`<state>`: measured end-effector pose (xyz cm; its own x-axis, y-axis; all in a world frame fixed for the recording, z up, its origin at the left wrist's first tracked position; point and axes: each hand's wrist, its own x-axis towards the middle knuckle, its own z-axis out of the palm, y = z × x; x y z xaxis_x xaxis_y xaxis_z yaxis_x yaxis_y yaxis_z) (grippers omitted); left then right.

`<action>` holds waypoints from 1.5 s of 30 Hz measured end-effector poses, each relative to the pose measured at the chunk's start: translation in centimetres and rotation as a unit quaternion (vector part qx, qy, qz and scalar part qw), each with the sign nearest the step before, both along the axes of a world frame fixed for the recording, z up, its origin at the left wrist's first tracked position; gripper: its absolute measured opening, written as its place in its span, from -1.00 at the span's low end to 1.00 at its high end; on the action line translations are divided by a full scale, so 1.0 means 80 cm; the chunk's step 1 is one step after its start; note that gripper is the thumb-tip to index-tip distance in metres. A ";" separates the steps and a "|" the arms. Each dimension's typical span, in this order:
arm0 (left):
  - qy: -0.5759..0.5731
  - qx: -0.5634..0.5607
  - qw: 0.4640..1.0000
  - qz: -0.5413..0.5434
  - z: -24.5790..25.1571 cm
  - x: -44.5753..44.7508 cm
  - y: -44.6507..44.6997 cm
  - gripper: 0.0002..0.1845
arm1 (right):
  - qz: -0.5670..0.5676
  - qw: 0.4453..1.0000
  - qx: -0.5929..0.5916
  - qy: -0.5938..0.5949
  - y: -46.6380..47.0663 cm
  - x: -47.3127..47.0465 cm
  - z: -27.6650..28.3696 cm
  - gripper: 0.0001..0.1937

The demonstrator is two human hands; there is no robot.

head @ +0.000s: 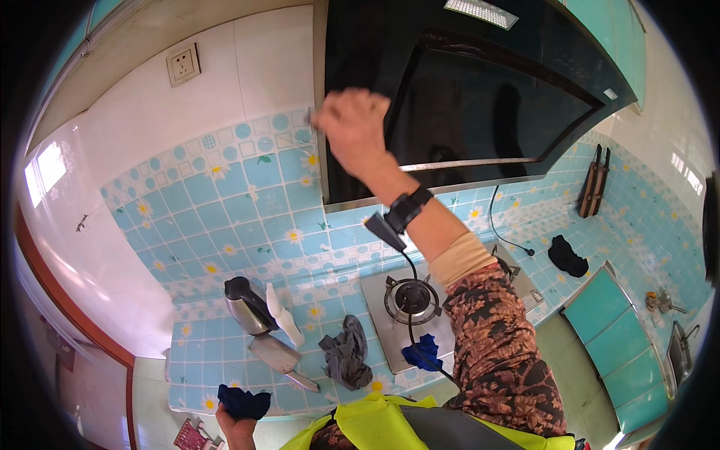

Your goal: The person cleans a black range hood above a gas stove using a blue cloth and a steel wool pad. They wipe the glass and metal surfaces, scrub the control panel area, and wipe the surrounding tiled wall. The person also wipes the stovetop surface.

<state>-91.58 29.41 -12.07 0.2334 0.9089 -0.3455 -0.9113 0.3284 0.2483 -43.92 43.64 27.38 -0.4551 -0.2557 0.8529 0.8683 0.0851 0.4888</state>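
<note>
My left hand [238,430] holds a dark navy cloth [243,401] low at the left, near the front edge of the tiled counter [194,360]. Raised high, my right hand [355,129] is at the left edge of the black range hood [472,107]. Its fingers are curled and blurred; a small dark bit shows at the fingertips, but I cannot tell what it is. Below lie a cleaver [275,354] and a crumpled grey cloth [347,353]. A blue cloth [423,353] rests on the front of the gas stove [388,337].
An electric kettle [244,304] and a white bottle [286,318] stand near the wall. A black cable [412,329] hangs from my right wrist across the burner. At the right are a black cloth [568,256], a knife rack [593,188] and a plug [530,252].
</note>
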 end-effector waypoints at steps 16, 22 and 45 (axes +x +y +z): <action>0.019 0.050 0.992 -0.116 0.027 0.075 -0.019 -0.73 | 0.598 0.444 -0.364 0.559 -0.056 0.041 -0.208 -0.84; 0.013 0.091 0.989 -0.112 0.028 0.174 -0.040 -0.53 | 0.771 0.170 -0.351 0.504 -0.197 0.117 -0.271 -0.66; -0.021 0.165 0.935 -0.313 0.012 0.370 -0.012 -0.56 | 0.252 0.135 -0.065 0.956 -0.457 0.323 -0.594 -0.77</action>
<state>-62.01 28.44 -11.13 0.7618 0.6460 -0.0488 -0.5782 0.7119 0.3986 -18.06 7.12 -20.14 0.6761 0.2299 -0.7000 -0.7355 0.2681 -0.6223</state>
